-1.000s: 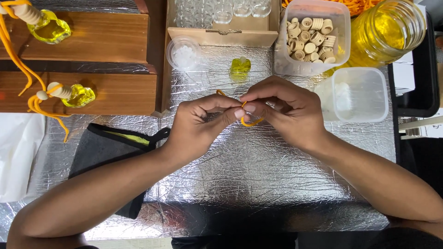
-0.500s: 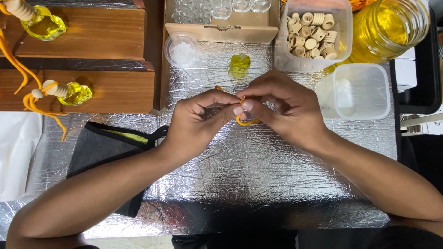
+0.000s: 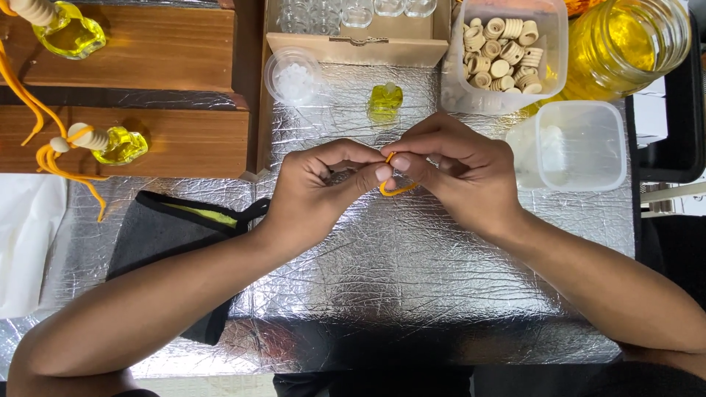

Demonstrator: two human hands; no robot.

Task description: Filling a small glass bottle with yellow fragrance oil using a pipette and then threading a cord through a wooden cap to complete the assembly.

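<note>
Fingers of the left hand [image 3: 323, 184] and right hand [image 3: 460, 173] pinch shut on a thin orange cord [image 3: 397, 189], held up over the middle of the silver foil-covered table [image 3: 412, 294], close together for tiny work.

The surface [image 3: 412, 294] wears crinkled, shiny silver foil, beside smooth brown wooden blocks [image 3: 147, 48] and a glossy glass jar [image 3: 625, 44].

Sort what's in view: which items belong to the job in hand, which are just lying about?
In hand:
- left hand and right hand pinching the orange cord
- small yellow bottle just beyond them
- tub of wooden caps

Lying about:
- black pouch
- empty clear tub
- big jar of yellow liquid
- two finished bottles on the wooden shelves
</note>
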